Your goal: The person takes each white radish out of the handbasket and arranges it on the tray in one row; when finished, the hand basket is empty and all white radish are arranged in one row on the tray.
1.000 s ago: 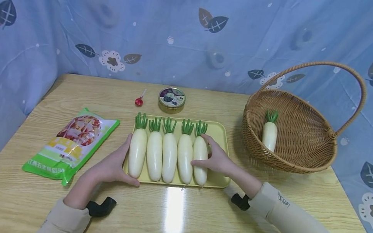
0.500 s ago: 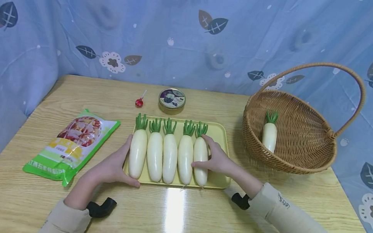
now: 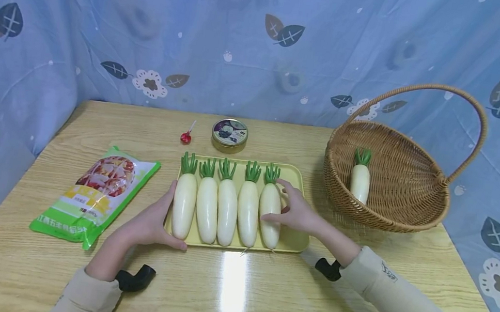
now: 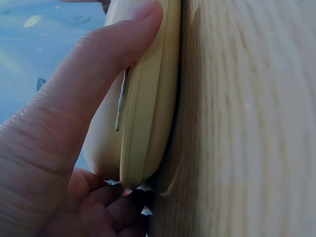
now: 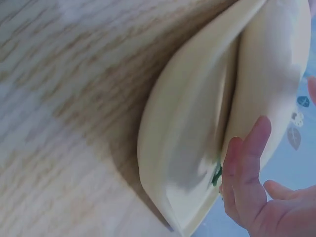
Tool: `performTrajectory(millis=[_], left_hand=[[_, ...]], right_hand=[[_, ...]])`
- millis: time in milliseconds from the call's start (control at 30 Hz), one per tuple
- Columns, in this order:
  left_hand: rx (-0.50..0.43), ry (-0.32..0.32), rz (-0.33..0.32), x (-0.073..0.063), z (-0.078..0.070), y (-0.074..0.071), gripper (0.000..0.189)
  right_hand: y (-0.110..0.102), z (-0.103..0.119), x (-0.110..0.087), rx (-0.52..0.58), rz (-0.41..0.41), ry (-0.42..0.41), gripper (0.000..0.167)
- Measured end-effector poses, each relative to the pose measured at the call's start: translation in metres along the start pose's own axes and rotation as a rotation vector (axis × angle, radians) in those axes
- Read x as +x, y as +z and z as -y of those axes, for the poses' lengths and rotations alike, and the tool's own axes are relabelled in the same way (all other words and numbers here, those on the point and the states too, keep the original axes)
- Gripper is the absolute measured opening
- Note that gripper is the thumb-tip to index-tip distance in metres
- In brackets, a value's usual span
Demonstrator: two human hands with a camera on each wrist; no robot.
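Observation:
Several white radishes with green tops lie side by side on a yellow tray [image 3: 297,182] in the head view. My left hand [image 3: 150,222] grips the tray's left end, the thumb along its front rim and the fingers at the left side; the left wrist view shows this thumb [image 4: 113,44] over the rim. At the rightmost white radish [image 3: 269,215] is my right hand [image 3: 296,214], thumb over its side and fingers spread loosely. In the right wrist view these fingers [image 5: 254,158] lie relaxed against the radish [image 5: 271,64], not wrapped round it.
A wicker basket [image 3: 405,185] with a tall handle stands tilted at the right, one white radish [image 3: 360,182] inside. Left of the tray lies a green food bag [image 3: 95,194]. Behind it are a round tin [image 3: 229,135] and a red lollipop [image 3: 186,138].
My right hand has shifted slightly right, its fingers looser, and the rightmost radish has moved a little right, away from its neighbour. The left hand stays in place.

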State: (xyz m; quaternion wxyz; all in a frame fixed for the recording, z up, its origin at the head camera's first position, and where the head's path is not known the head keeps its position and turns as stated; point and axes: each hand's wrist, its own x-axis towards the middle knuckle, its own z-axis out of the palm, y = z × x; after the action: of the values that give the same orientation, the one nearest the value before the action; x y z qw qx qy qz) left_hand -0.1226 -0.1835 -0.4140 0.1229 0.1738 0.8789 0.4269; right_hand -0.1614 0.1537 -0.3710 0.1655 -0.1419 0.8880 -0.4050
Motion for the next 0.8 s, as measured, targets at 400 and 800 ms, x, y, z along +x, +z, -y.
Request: performTrajectory(millis=[400,800], left_hand=[[-0.006,0.01,-0.005,-0.001,-0.002,0.0,0.144],[0.001,0.004,0.001,-0.001,-0.002,0.0,0.144]], right_hand=[[-0.015,0.008,-0.013,-0.013,-0.036,0.016,0.091],[-0.029,0.012,-0.024,-0.029,-0.06,-0.007,0.086]])
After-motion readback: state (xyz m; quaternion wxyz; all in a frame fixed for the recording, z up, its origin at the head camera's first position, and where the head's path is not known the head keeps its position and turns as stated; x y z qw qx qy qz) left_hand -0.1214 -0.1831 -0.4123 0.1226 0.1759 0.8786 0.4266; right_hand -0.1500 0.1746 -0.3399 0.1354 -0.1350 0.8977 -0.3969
